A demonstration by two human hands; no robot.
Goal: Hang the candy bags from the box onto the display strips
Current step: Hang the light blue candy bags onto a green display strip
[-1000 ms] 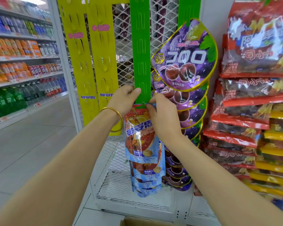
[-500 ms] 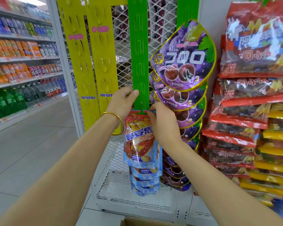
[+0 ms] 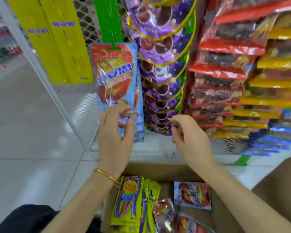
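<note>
The left hand (image 3: 115,132) is raised in front of the lower end of the hanging blue bags, fingers loosely spread and lightly bent, holding nothing; whether its fingertips touch the bags is hard to tell through the blur. A gold bangle (image 3: 106,176) sits on its wrist. The right hand (image 3: 185,132) hangs just beside it, fingers curled inward, with nothing in them, near the bottom of the purple bags (image 3: 160,69).

The top blue bag (image 3: 115,76) hangs by its slot from the green strip (image 3: 107,21), with more blue bags behind and below it. Two yellow strips (image 3: 57,39) hang bare to the left. Red bags (image 3: 225,64) and other packs fill the right.

Below the wrists, the box (image 3: 158,170) stands open on the floor, holding yellow-green bags (image 3: 129,204) and a few more blue bags (image 3: 192,195).
</note>
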